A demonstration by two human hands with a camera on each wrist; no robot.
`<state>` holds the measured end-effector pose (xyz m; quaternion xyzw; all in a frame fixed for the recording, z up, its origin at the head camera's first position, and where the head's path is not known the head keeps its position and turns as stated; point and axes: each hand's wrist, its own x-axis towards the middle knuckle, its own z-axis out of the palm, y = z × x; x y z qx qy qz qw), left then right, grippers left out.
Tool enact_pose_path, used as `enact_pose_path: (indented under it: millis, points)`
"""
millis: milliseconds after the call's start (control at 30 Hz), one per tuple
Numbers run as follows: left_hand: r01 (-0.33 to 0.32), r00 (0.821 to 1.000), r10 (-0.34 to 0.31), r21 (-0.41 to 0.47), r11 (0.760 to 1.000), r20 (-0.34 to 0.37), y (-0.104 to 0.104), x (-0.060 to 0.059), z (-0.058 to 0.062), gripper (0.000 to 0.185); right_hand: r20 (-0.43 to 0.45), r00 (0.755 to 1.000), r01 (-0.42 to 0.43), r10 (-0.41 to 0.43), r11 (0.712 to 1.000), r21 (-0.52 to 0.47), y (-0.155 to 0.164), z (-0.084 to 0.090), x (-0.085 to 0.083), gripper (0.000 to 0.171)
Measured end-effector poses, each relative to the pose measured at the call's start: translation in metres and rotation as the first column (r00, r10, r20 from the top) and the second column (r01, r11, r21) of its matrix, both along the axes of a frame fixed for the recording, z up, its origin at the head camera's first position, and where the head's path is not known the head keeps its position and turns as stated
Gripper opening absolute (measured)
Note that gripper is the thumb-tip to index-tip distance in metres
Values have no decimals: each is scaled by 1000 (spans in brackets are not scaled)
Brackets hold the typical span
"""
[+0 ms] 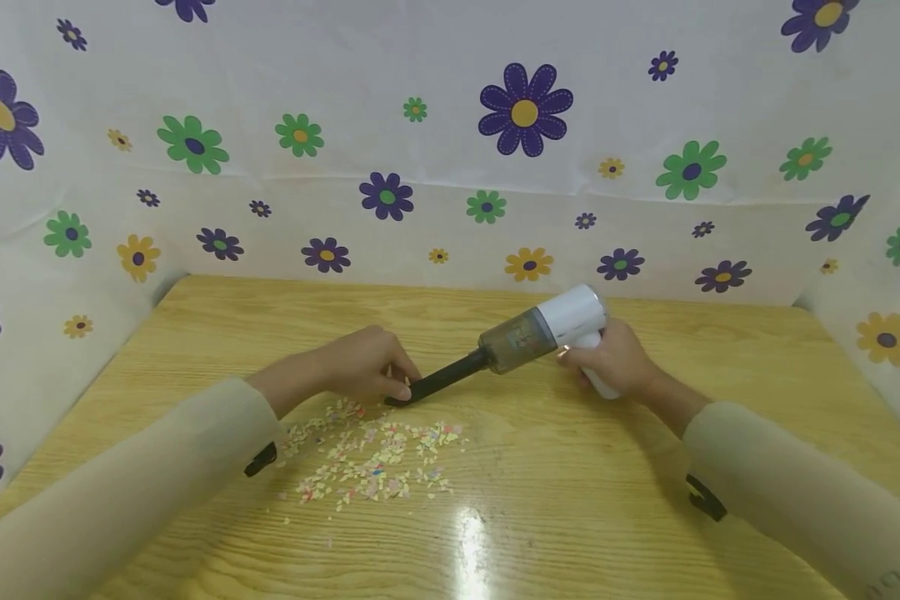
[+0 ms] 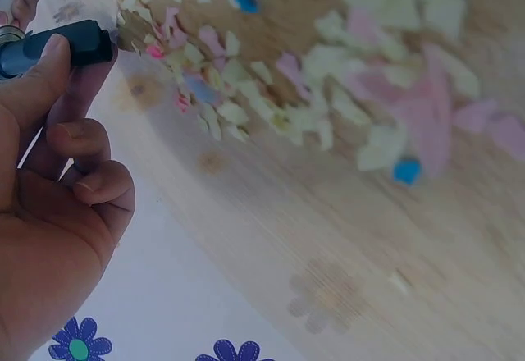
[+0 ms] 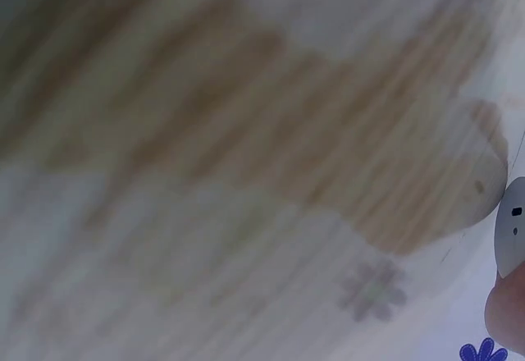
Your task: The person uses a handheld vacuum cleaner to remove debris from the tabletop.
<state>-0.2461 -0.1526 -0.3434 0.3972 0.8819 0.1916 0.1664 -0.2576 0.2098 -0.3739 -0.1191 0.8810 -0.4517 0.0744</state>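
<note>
A handheld vacuum cleaner [image 1: 570, 315] with a white body, a smoky clear dust cup [image 1: 521, 340] and a long black nozzle [image 1: 450, 375] slants down to the left over the table. My right hand [image 1: 621, 362] grips its white handle. At the other end my left hand [image 1: 367, 367] pinches the tip of the nozzle [image 2: 86, 43] between thumb and fingers, the other fingers loosely curled in the left wrist view. Small paper scraps [image 1: 378, 454], mostly pale yellow with some pink and blue, lie scattered just in front of the nozzle tip. In the right wrist view only part of the handle [image 3: 513, 226] shows.
The wooden table [image 1: 607, 517] has a glossy surface with a bright reflection near its front. A white cloth [image 1: 450, 50] printed with purple, green and yellow flowers hangs behind it and along both sides.
</note>
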Motion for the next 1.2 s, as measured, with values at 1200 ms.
enact_pose_path:
  millis: [1200]
  points:
    - [-83, 996, 82, -41, 996, -21, -66, 7, 2, 22, -16, 999, -51, 50, 998, -42, -69, -1, -11, 34]
